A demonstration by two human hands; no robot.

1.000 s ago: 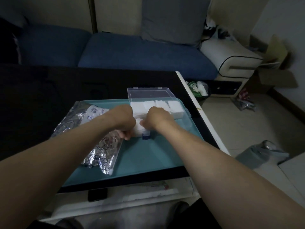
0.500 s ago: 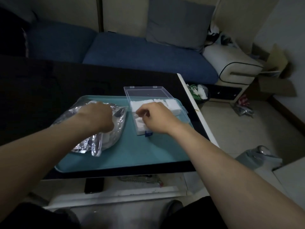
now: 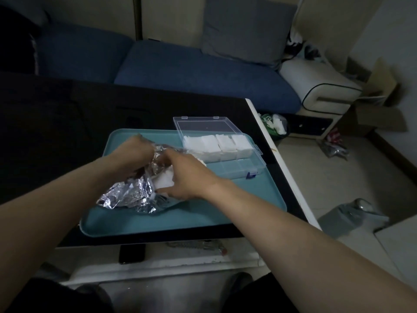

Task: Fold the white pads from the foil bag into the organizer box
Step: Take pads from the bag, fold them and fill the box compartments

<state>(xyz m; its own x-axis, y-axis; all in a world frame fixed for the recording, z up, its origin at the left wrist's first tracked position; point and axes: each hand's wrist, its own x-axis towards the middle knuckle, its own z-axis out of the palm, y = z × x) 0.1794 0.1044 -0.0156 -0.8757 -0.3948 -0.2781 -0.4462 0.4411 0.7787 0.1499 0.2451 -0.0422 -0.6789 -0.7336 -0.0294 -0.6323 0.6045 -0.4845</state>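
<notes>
The foil bag (image 3: 128, 195) is gripped by the left hand (image 3: 133, 154); a white pad (image 3: 163, 180) is pinched by the right hand (image 3: 189, 175). The organizer box (image 3: 246, 164) is seen at two o'clock on the tray (image 3: 203, 213).

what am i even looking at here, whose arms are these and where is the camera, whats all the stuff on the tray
There is no machine here: the arms belong to a person wearing one wide-angle camera on the head, looking forward and down, so you see the scene as they do. On a dark table lies a teal tray. On it is a crinkled foil bag with white pads showing at its opening, and a clear organizer box with its lid open. The box's far compartments already hold white pads; the near row looks empty. The left hand grips the bag's top, while the right hand reaches into the opening at the pads; whether it has pinched one is hard to tell.
</notes>
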